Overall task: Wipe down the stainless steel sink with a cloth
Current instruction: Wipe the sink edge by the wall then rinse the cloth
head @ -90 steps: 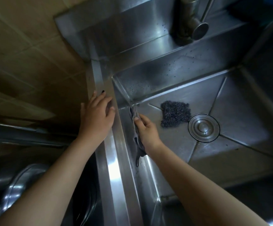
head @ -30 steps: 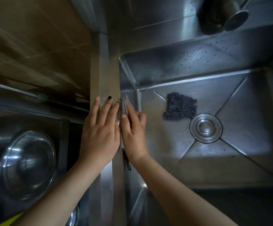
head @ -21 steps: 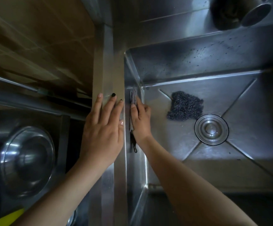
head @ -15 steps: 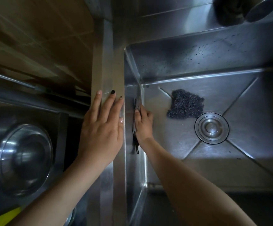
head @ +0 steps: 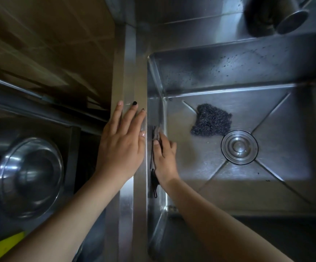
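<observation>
- We look down into the stainless steel sink (head: 247, 69), a deep square basin with creases running across its floor to the middle; dark specks dot its back wall.
- To the left of it we see a brown tiled wall (head: 49, 44), and below that a round metal bowl (head: 28, 174) sitting well apart from the basin.
- At the top right we make out the blurred end of a faucet (head: 285, 17) over the back ledge.
- The left hand (head: 121, 146) lies flat on the sink's left rim, palm down and fingers straight and close together, holding nothing; we note dark polish on two nails.
- The right hand (head: 165, 159) reaches down inside the basin, just across the rim from the left one. Its fingers lie fairly straight and press the cloth against the left inner wall rather than curling round it.
- A dark wire scourer (head: 211, 120) lies on the sink floor, touching the upper left edge of the round drain (head: 239, 147).
- The cloth (head: 156, 132) is pinned between the right hand and the left wall, low near the floor: a greyish fold shows past the fingertips and a dark loop hangs below the wrist.
</observation>
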